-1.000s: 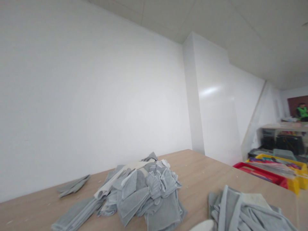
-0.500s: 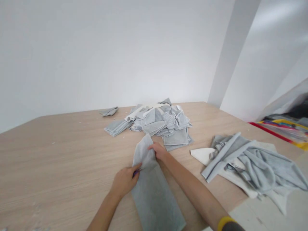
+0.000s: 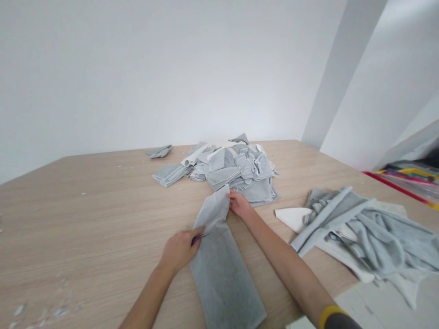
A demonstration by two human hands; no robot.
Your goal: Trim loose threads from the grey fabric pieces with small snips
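A long grey piece of cloth (image 3: 226, 274) lies lengthwise in front of me, its far end lifted and bent to the right. My right hand (image 3: 239, 203) pinches the far right corner of this cloth between thumb and fingers. At the cloth's left edge, my left hand (image 3: 181, 249) is closed on a small purple tool (image 3: 196, 239) with a thin tip that points over the fabric. Most of that tool is hidden in the palm, so its exact kind is unclear. The left fingers touch the cloth's edge.
Beyond the hands sits a heap of grey and white cloth pieces (image 3: 236, 167). One small grey piece (image 3: 159, 151) lies by the wall. Larger crumpled cloths (image 3: 373, 237) cover the table's right side. Scraps (image 3: 60, 311) dot the wooden table (image 3: 113, 224). Red-and-yellow-edged items (image 3: 408, 183) stand far right.
My right hand has moved right with the cloth's far corner, bending that end over. The left hand stays at the left edge with the purple tool. The view has shifted slightly.
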